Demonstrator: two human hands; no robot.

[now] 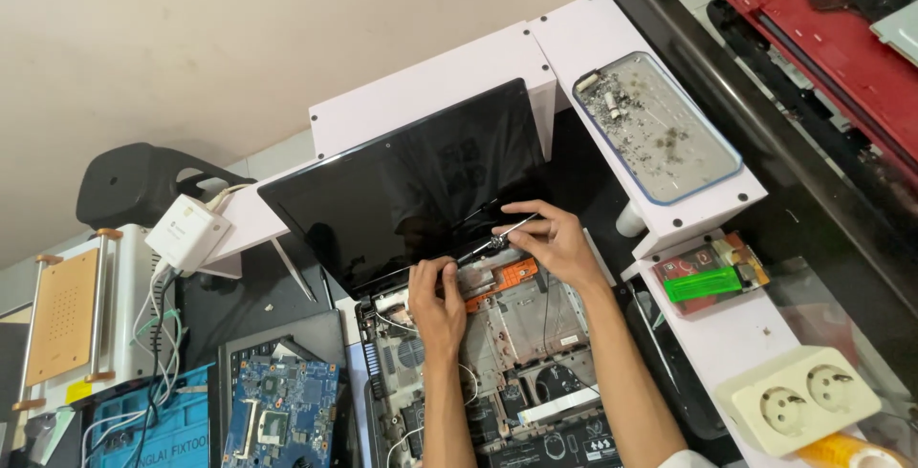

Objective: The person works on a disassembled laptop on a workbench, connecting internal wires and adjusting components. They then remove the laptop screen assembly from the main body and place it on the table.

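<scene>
Head view, quick pass: I see one opened laptop (459, 267) at centre on the cluttered bench, black screen (402, 191) tilted up, base stripped to bare boards, metal plates and an orange part near the hinge. My left hand (437, 301) rests on the hinge edge, fingers curled shut against the chassis; I cannot tell if they pinch anything. My right hand (555, 243) grips one thin screwdriver (492, 239), tip down at the hinge. Also counted: one blue circuit board (287, 411) lower left, one double wall socket (798, 401) lower right, one clear tray (655, 129) holding loose screws.
</scene>
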